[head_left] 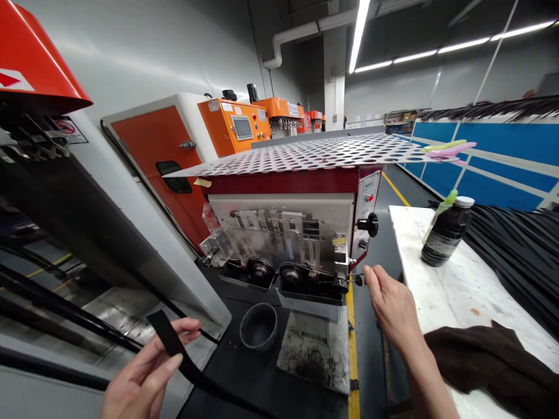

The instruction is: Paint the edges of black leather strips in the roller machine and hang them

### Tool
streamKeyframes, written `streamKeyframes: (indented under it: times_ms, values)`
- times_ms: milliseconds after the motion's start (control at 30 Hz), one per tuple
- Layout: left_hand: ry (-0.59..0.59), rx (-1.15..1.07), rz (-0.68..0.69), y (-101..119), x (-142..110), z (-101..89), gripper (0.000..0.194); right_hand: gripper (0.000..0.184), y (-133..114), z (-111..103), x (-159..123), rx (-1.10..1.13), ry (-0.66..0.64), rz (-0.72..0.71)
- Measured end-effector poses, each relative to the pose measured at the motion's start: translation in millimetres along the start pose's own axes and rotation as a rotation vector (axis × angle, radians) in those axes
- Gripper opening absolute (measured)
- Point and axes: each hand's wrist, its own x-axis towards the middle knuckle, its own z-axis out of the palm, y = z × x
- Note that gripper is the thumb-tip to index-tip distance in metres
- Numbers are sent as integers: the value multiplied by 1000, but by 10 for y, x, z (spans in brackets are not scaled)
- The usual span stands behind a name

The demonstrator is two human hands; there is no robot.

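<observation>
At the lower left, my left hand (pixel 148 369) pinches a flat black strip (pixel 192 372) between thumb and fingers. The strip's cut end sticks up past the fingertips, and its length trails down to the right, out of view. My right hand (pixel 391 302) is closed at the outer end of a thin metal rod (pixel 357 274) on the right side of a dark red machine (pixel 283 181). Clear covers and metal guides (pixel 279 233) front this machine, with two round black wheels (pixel 259 270) below them. The strip is apart from the machine.
A perforated metal sheet (pixel 314 152) tops the machine. Under it stand a dark bucket (pixel 259 327) and a stained base (pixel 312 349). To the right, a white table (pixel 458 291) bears a dark bottle (pixel 448 233), a brown cloth (pixel 489 361) and many black strips (pixel 515 250).
</observation>
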Motion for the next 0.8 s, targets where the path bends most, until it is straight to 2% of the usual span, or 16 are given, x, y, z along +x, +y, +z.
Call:
streamKeyframes:
  times_ms: [200,367,433,633,800]
  values:
    - [1,-9,-36,-147,31,-92,42,49,-1,-12,-66,256,-109,161]
    - [16,0,-56,-188,49,-85,41,54,39,170,-151,774,-192,226]
    - [11,13,-56,-167,44,-62,40,53,26,247,-174,894,-218,241]
    - [-8,18,-61,-87,-9,-30,38,47,-37,327,-200,999,-187,282]
    - [4,32,-61,-23,-44,-26,41,50,-70,344,-199,911,-73,216]
